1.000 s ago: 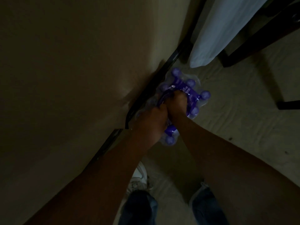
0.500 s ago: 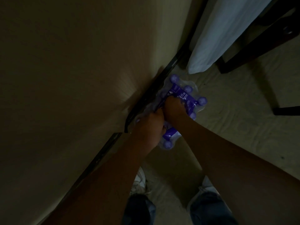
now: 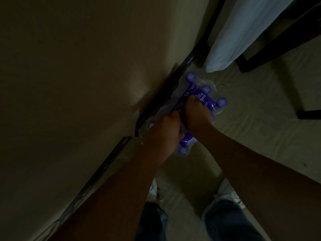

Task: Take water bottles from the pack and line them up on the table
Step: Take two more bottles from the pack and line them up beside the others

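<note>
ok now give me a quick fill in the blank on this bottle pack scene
1. The pack sits on the ___, by the edge of the table.
2. Its bottle caps are ___ in colour.
3. The left hand and right hand both grip the ___.
4. The shoes are ___.

Missing words: floor; purple; pack; white

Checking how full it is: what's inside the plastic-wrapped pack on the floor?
Purple-capped bottles show through the pack and its clear wrap. The left hand and right hand, gripping its top, cover the middle ones, and the table edge hides part of one side, so no count.
</note>
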`<action>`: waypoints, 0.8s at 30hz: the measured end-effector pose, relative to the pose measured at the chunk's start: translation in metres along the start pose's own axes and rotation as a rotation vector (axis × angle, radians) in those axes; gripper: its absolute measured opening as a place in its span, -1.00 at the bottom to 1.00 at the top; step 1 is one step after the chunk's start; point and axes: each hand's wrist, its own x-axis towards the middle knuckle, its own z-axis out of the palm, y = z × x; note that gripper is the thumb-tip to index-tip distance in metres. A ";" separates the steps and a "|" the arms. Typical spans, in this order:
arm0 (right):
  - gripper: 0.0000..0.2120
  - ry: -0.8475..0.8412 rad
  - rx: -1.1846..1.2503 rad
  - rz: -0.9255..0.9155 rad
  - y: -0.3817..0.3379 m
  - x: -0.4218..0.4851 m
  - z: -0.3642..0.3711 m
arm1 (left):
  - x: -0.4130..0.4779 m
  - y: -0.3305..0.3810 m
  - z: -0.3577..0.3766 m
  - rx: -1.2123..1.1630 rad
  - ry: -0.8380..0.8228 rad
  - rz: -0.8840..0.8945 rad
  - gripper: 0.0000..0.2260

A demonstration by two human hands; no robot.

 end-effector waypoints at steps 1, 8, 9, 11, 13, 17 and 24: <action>-0.91 -0.017 -0.038 0.019 -0.003 -0.001 -0.010 | 0.000 0.002 -0.002 -0.004 -0.012 0.000 -0.62; -0.76 0.075 -0.045 -0.025 -0.021 -0.030 -0.068 | -0.022 0.025 -0.027 -0.028 0.051 0.016 -0.55; -0.75 0.021 -0.046 -0.005 -0.022 -0.035 -0.081 | -0.027 0.030 -0.036 -0.025 0.072 0.006 -0.57; -0.69 -0.025 -0.047 0.032 -0.024 -0.046 -0.112 | -0.038 0.041 -0.060 -0.050 0.088 -0.001 -0.62; -0.69 -0.042 -0.048 0.025 -0.030 -0.057 -0.147 | -0.048 0.053 -0.092 -0.097 0.042 0.042 -0.73; -0.74 -0.017 -0.086 0.059 -0.053 -0.084 -0.238 | -0.075 0.093 -0.176 -0.088 -0.115 0.172 -0.78; -0.76 0.107 0.040 0.061 -0.110 -0.143 -0.457 | -0.142 0.224 -0.342 0.164 -0.185 0.464 -0.80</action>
